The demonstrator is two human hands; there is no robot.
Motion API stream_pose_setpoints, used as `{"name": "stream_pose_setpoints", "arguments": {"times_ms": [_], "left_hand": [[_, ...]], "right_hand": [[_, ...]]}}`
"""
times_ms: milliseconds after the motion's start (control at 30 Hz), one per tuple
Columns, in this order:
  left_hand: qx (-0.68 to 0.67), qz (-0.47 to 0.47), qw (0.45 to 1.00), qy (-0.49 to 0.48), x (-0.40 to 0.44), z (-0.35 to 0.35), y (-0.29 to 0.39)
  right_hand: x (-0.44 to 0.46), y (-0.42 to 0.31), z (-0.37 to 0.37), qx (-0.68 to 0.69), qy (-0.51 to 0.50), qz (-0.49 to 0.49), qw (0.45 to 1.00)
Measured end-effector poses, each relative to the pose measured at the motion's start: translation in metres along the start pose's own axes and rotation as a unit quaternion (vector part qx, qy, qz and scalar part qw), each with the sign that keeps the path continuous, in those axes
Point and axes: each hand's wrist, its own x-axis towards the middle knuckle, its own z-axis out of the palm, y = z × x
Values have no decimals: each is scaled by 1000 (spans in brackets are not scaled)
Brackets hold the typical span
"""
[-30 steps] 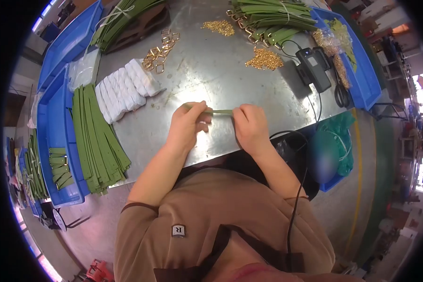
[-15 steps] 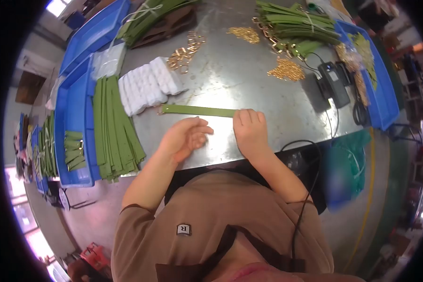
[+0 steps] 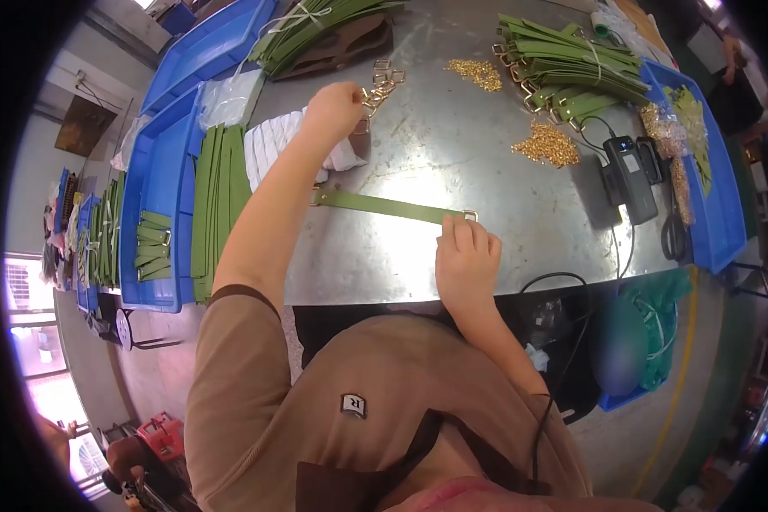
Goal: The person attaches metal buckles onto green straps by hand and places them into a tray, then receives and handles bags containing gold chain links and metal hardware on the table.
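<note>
My left hand reaches over the white bundle to the pile of gold square rings. Its fingers are curled together at the pile's near edge, and what they grip is hidden. A green strap lies across the metal table, with gold hardware at its left end and a square ring at its right end. My right hand is closed on that right end, fingertips just below the ring.
Green straps and a blue tray lie left. At the back are strap bundles and gold small-part piles. A black device with cables and another blue tray stand right. The table ends near my body.
My left hand let go of the strap and moved up and forward to the gold rings. The strap now lies stretched out, with my right hand at its right end. The view has shifted.
</note>
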Motion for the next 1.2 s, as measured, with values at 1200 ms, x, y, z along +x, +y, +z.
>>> {"name": "stream_pose_setpoints", "arguments": {"times_ms": [1200], "left_hand": [[16,163,985,-53,146,56,145]], "right_hand": [[33,-5,-19,32,10,-1,999]]}}
